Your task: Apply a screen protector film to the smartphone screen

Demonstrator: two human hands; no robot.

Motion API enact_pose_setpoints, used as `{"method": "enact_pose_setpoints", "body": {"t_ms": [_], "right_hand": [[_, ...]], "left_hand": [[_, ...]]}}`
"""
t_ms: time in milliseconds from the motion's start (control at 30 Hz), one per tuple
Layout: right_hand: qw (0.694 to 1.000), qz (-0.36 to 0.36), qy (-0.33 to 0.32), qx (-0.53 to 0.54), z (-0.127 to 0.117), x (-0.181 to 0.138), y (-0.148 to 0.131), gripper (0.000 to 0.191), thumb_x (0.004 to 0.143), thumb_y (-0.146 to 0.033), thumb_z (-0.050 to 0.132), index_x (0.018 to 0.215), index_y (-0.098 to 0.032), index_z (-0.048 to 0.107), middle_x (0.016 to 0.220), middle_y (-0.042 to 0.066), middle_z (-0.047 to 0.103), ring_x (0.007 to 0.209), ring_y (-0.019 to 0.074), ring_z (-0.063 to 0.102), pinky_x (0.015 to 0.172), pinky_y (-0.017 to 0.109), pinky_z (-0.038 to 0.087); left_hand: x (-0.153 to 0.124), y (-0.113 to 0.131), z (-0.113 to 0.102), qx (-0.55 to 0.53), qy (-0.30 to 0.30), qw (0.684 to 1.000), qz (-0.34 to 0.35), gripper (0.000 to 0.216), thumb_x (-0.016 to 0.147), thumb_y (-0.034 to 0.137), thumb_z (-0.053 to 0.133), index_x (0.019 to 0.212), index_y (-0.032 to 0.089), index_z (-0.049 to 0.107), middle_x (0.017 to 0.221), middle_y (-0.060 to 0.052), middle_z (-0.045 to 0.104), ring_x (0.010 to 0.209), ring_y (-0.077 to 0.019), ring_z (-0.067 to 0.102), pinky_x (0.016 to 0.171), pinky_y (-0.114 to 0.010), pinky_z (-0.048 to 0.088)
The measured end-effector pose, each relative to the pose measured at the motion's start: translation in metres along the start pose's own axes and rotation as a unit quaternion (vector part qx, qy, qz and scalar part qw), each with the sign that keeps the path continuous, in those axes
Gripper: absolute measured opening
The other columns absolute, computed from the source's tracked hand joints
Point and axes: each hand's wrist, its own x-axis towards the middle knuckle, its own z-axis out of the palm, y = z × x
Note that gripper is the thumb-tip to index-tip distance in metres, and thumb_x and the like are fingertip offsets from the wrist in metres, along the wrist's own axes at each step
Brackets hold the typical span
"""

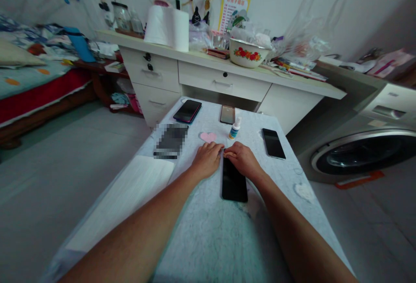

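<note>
A black phone (234,183) lies face up in the middle of the white-covered table (208,231). My left hand (207,158) rests knuckles up beside its top left corner, fingers curled together at the phone's top edge. My right hand (242,158) lies over the phone's top end, fingers bent and pinched toward the left hand. What the fingertips hold, if anything, is hidden. Just beyond the hands are a pink heart-shaped pad (208,136) and a small white bottle with a blue label (234,128).
Three more phones lie on the table: a dark one with a red edge (187,111), a brownish one (227,114) and a black one (273,143). White sheets (130,196) lie at left. A cluttered desk (227,73) stands behind, a washing machine (364,144) at right, a bed (32,79) at left.
</note>
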Motion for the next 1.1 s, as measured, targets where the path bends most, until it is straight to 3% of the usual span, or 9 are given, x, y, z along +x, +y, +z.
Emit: {"method": "enact_pose_setpoints", "body": {"t_ms": [600, 933, 1100], "right_hand": [[0.989, -0.071, -0.096, 0.089, -0.015, -0.047, -0.031, 0.017, 0.086, -0.011, 0.059, 0.087, -0.018, 0.075, 0.087, 0.004, 0.061, 0.077, 0.0123, 0.058, 0.073, 0.024, 0.046], [0.958, -0.118, -0.207, 0.158, -0.025, -0.059, -0.036, 0.015, 0.085, -0.010, 0.061, 0.085, -0.018, 0.074, 0.082, 0.002, 0.061, 0.073, 0.0102, 0.057, 0.067, 0.020, 0.045], [0.950, -0.104, -0.227, 0.186, -0.024, -0.062, -0.033, 0.020, 0.082, -0.006, 0.062, 0.089, -0.020, 0.075, 0.084, 0.001, 0.061, 0.071, 0.0086, 0.058, 0.067, 0.019, 0.046]], "left_hand": [[0.000, 0.000, -0.001, -0.012, 0.000, 1.000, 0.010, 0.039, 0.088, 0.022, 0.046, 0.126, 0.028, 0.056, 0.118, -0.005, 0.058, 0.111, -0.0246, 0.049, 0.095, -0.040, 0.040], [-0.001, 0.002, -0.003, -0.017, 0.002, 1.000, 0.018, 0.038, 0.087, 0.029, 0.049, 0.124, 0.026, 0.056, 0.118, -0.006, 0.058, 0.111, -0.0251, 0.049, 0.094, -0.039, 0.039], [-0.002, 0.004, -0.006, -0.019, -0.003, 1.000, 0.014, 0.037, 0.087, 0.029, 0.050, 0.124, 0.026, 0.056, 0.118, -0.006, 0.058, 0.111, -0.0250, 0.049, 0.095, -0.039, 0.039]]}}
